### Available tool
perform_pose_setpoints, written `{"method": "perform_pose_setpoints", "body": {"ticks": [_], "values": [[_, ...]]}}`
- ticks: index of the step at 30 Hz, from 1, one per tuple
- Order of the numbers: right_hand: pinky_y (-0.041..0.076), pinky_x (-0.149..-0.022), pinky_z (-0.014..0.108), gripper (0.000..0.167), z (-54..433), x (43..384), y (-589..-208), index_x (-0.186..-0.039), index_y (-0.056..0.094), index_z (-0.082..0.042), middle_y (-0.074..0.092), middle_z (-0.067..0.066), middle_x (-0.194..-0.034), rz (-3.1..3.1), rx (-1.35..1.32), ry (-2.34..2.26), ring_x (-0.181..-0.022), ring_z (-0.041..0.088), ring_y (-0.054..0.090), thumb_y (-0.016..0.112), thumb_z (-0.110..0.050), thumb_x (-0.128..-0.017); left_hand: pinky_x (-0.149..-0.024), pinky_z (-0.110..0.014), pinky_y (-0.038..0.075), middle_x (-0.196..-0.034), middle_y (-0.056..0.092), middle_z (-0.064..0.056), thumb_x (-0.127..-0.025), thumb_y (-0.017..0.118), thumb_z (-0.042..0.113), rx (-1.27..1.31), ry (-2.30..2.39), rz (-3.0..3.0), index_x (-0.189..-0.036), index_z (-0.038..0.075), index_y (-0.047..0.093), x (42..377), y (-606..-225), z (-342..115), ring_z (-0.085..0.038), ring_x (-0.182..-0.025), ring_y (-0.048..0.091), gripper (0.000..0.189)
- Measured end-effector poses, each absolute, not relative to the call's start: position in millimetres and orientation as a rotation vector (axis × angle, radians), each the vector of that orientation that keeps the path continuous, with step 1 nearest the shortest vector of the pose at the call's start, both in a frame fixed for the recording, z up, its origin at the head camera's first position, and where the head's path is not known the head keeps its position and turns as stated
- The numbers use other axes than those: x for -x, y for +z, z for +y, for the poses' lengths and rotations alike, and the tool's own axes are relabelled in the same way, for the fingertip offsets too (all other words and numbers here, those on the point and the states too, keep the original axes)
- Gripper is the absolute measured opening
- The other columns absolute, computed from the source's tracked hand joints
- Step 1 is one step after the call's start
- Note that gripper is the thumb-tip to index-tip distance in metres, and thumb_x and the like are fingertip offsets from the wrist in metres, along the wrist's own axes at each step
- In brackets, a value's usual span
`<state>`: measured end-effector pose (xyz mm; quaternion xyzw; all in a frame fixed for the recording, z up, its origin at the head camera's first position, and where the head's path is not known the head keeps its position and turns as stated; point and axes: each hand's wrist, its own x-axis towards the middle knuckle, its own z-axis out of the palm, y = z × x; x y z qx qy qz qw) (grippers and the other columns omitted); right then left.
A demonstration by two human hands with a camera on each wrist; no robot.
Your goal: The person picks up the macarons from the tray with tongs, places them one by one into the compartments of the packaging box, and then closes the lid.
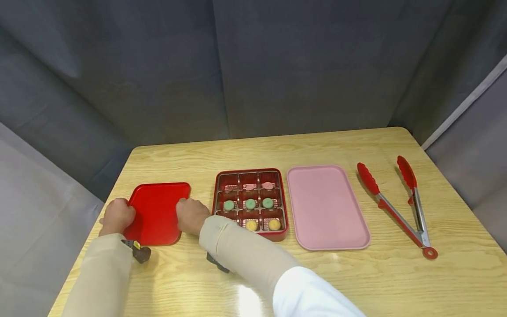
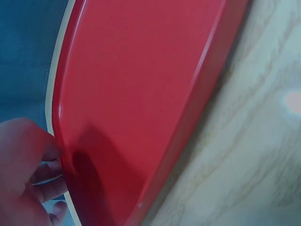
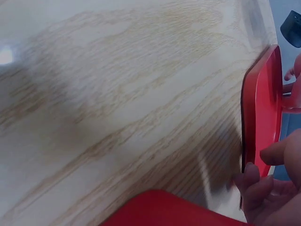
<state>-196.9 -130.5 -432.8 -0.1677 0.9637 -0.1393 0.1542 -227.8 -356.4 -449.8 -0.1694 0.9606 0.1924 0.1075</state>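
A shallow red lid (image 1: 158, 215) lies on the left part of the table, with a hand at each side. My left hand (image 1: 117, 215) grips its left edge; in the left wrist view the fingers (image 2: 49, 181) bend at the outside of the rim. Opposite it, my right hand (image 1: 192, 215) holds the right edge, thumb over the rim and fingers (image 3: 258, 188) along the outer wall. Right of that hand stands a red box (image 1: 282, 235) with a divided clear insert holding small pink, green and yellow pieces. My right forearm covers its near left corner.
A pink tray (image 1: 328, 207) lies right of the box. Farther right, red-tipped tongs (image 1: 400, 220) lie spread on the wooden table (image 1: 435, 290). Dark curtains (image 1: 253, 70) hang behind the table's far edge. A small dark device (image 1: 140, 253) is strapped at my left wrist.
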Motion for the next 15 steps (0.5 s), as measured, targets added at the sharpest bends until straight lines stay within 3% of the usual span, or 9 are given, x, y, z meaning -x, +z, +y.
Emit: {"method": "perform_pose_setpoints", "body": {"ticks": [4,9,15], "values": [[0.044,-0.044,0.025,0.016,-135,197,-435,-0.092,0.055,-0.014,0.059,-0.002,-0.069,2.755,0.486,-0.403,-0.056,0.011,0.056,0.063,-0.026,-0.087,-0.082,-0.069,0.029,-0.098,0.057,-0.028,-0.085,0.040,0.008,0.521,0.561,2.806,-0.102,-0.009,0.058,226,-450,-358,-0.042,-0.091,0.050,0.029],[0.043,-0.044,0.024,0.013,-139,197,-436,-0.079,0.058,-0.016,0.058,-0.004,-0.069,2.762,0.537,-0.386,-0.057,0.010,0.056,0.064,-0.025,-0.086,-0.076,-0.063,0.033,-0.096,0.059,-0.027,-0.083,0.042,0.006,0.519,0.546,2.816,-0.100,-0.007,0.059,227,-454,-361,-0.041,-0.088,0.051,0.028],[0.043,-0.043,0.024,0.020,-142,201,-441,-0.068,0.059,-0.018,0.057,-0.006,-0.064,2.780,0.544,-0.416,-0.054,0.010,0.055,0.064,-0.022,-0.086,-0.077,-0.066,0.033,-0.094,0.059,-0.027,-0.082,0.043,0.007,0.520,0.532,2.858,-0.094,-0.005,0.059,231,-454,-360,-0.042,-0.090,0.053,0.023]]}}
